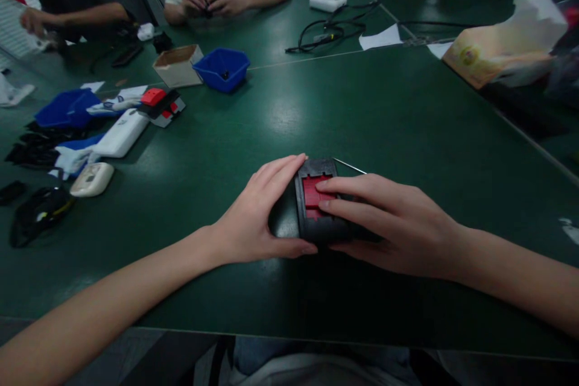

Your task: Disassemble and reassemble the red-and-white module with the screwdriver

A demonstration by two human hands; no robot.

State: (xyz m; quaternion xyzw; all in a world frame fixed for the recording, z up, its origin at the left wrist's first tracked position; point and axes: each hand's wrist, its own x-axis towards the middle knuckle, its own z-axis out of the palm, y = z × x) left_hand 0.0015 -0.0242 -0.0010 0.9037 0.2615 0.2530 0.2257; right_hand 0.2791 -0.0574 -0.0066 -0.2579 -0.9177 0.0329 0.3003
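Note:
A black plastic case point(319, 229) with a red insert point(311, 192) in its top sits on the green table in front of me. My left hand point(260, 211) spans the case's left end, fingertips on its far edge and thumb at its near edge. From the right, my right hand point(398, 217) grips the case, two fingertips resting on the red insert and the thumb low at the near side. The case's right end is hidden under that hand. Just beyond the right fingers a thin metal rod point(351, 166) sticks out; its other end is hidden.
At left lie a blue tray point(67, 107), white gloves, a white box point(122, 132), a red-and-black part point(160, 105) and a cream oval case point(93, 180). Farther back are a cardboard box point(178, 75), a blue bin point(221, 75) and cables point(312, 36). Co-workers sit across; a tissue pack point(493, 51) lies right.

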